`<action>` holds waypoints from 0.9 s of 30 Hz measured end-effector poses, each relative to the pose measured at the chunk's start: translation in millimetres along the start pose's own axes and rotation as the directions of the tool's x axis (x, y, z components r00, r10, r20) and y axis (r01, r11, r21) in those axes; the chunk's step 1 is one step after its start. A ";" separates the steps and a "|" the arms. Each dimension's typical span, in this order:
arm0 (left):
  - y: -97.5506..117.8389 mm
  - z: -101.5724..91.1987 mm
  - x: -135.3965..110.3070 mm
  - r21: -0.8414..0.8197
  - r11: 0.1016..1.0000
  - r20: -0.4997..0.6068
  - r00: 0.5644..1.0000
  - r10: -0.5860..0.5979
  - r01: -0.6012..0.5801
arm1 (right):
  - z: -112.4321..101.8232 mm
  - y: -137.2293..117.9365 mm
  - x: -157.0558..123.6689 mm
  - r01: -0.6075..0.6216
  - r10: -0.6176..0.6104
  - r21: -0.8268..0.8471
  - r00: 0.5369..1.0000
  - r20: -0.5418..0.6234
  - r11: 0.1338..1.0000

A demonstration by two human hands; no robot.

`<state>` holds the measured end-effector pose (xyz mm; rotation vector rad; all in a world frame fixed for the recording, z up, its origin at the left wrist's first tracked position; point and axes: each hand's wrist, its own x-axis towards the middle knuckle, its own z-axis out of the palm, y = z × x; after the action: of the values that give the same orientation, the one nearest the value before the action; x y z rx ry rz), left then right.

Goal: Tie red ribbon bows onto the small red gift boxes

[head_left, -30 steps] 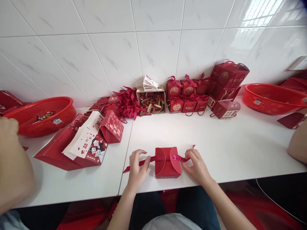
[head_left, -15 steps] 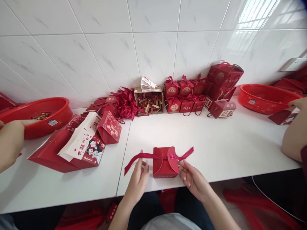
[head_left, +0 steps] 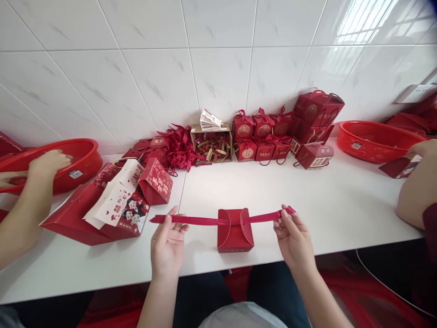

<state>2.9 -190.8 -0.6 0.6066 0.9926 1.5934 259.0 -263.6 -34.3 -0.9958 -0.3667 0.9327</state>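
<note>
A small red gift box [head_left: 235, 241] stands on the white table in front of me, its curved top flaps folded over. A dark red ribbon [head_left: 205, 221] runs through the flaps and stretches out nearly straight to both sides. My left hand [head_left: 168, 246] pinches the ribbon's left end between thumb and fingers, palm up. On the other side my right hand [head_left: 294, 234] pinches the right end near its tip. Neither hand touches the box itself.
Larger red boxes [head_left: 99, 218] stand at left, near a red basin [head_left: 82, 159] with a co-worker's hand in it. Along the wall are ribbons [head_left: 179, 146], a carton [head_left: 213, 146] and bow-tied boxes [head_left: 262, 148]. Another person's arm [head_left: 418, 182] is at right, beside a second basin [head_left: 375, 146].
My hands have moved apart from beside the box, and both ribbon ends are now held and drawn outward. At left, the co-worker's hand has reached into the basin.
</note>
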 end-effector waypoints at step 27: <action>56.9 107.9 -17.0 0.155 0.853 0.586 0.741 0.326 -0.499 | 108.8 -77.6 0.3 0.480 -0.387 -0.074 0.780 0.492 0.874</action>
<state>64.5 -178.8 105.4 1.5032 0.6884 1.5114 227.2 -220.0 87.9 -0.7997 -1.0732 0.7023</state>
